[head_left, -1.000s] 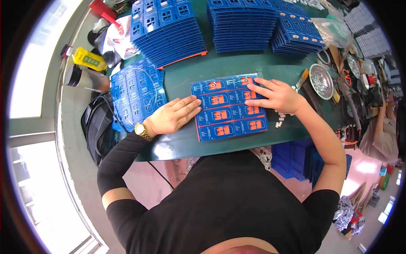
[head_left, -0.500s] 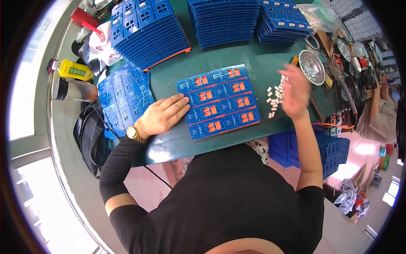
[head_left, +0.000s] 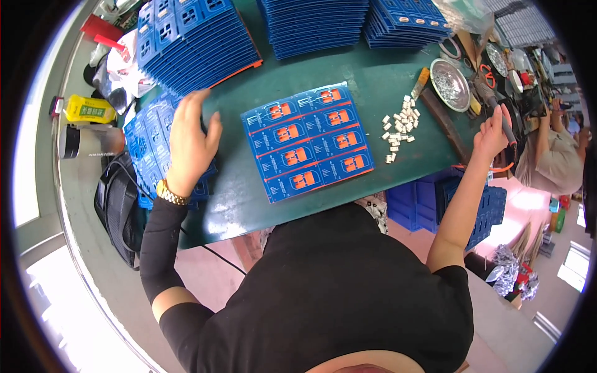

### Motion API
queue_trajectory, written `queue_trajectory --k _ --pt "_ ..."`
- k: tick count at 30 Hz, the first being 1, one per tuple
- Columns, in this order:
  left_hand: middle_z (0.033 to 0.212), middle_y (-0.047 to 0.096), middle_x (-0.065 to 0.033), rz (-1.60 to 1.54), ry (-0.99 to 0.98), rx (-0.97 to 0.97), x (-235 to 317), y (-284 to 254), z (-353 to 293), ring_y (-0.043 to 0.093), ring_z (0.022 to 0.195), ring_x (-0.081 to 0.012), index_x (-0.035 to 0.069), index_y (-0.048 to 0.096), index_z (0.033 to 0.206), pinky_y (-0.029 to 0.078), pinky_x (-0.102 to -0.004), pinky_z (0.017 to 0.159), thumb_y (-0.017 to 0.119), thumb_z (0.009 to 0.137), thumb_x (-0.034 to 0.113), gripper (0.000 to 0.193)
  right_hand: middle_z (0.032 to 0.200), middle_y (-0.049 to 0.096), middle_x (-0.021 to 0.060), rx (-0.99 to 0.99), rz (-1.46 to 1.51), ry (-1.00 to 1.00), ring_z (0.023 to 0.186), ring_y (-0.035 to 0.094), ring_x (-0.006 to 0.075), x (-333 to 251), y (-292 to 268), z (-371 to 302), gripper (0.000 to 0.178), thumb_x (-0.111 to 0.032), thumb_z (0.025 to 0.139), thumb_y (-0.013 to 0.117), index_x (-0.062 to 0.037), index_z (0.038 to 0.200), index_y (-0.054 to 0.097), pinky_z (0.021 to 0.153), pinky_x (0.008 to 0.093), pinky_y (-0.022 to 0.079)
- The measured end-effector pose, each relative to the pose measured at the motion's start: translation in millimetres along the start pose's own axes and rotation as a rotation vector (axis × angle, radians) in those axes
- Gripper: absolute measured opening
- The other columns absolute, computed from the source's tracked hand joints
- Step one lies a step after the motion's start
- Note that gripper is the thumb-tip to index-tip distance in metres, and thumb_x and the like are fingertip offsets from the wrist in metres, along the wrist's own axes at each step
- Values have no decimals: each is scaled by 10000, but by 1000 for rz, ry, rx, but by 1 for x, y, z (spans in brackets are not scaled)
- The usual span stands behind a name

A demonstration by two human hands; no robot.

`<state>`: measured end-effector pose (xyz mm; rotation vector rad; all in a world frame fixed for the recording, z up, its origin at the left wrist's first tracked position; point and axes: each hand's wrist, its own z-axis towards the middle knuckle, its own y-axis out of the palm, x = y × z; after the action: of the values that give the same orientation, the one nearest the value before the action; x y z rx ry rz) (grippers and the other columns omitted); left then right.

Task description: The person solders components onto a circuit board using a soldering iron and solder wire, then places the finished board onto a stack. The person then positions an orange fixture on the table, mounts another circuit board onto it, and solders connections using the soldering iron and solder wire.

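Worktop (head_left: 385, 81), one, green: front edge bowed across before the person's waist. Panel stacks, three, blue, namely left stack (head_left: 205, 59), middle stack (head_left: 314, 31) and right stack (head_left: 407, 28): ranged along the far side, presumably to free the nearer part for handling. Blue panel (head_left: 308, 140), one, eight-celled, orange showing in each cell: flat at mid-worktop, untouched, probably set there for easy reach from either side; lowest corner near the front edge, green surface showing around all four edges. Loose blue boards (head_left: 146, 130), overlapping, at the panel's left, with a green gap between. Left hand (head_left: 189, 140): raised in view over those boards, fingers well spread, thumb apart, holding nothing; contact beneath cannot be told. Right hand (head_left: 490, 140): fingers bent at a dark tool handle (head_left: 509, 133) by the worktop's right side, seemingly for a lengthwise grip; whether closed firmly cannot be told. Round metal dish (head_left: 466, 96): beyond that hand, crowded by tools. Small white pieces (head_left: 398, 126), many: strewn right of the panel, likely for short reach, a narrow green strip separating them.
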<state>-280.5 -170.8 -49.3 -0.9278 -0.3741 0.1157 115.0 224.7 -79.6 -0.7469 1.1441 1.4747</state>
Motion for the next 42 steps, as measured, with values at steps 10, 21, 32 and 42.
queue_trajectory --k 10,21,32,42 --pt "800 587 -116 9 -141 -216 -30 -13 -38 607 718 -321 57 661 959 504 -385 624 608 868 68 106 658 587 -28 -67 -368 95 490 368 10 9 -20 7 282 -275 904 687 -53 1078 705 435 181 222" --pt "810 528 -77 517 -84 -306 -73 -43 -80 573 656 -232 99 666 976 499 -339 560 606 784 33 212 865 674 145 -118 -138 -221 619 551 81 -42 45 -161 338 -87 947 554 70 1247 546 517 168 390" --pt "670 539 -67 -448 -435 -101 -65 -15 -68 523 538 -173 33 601 767 433 -306 517 701 787 65 107 837 643 190 -1000 -92 -369 609 607 169 -51 189 -290 286 -47 849 623 69 1111 622 585 272 531" --pt "650 475 -49 -413 -415 -128 -91 5 -65 462 523 -168 51 549 687 391 -311 490 699 724 26 157 796 706 125 -1046 -186 -146 619 656 157 -35 251 -332 258 86 766 656 38 1017 688 548 242 502"
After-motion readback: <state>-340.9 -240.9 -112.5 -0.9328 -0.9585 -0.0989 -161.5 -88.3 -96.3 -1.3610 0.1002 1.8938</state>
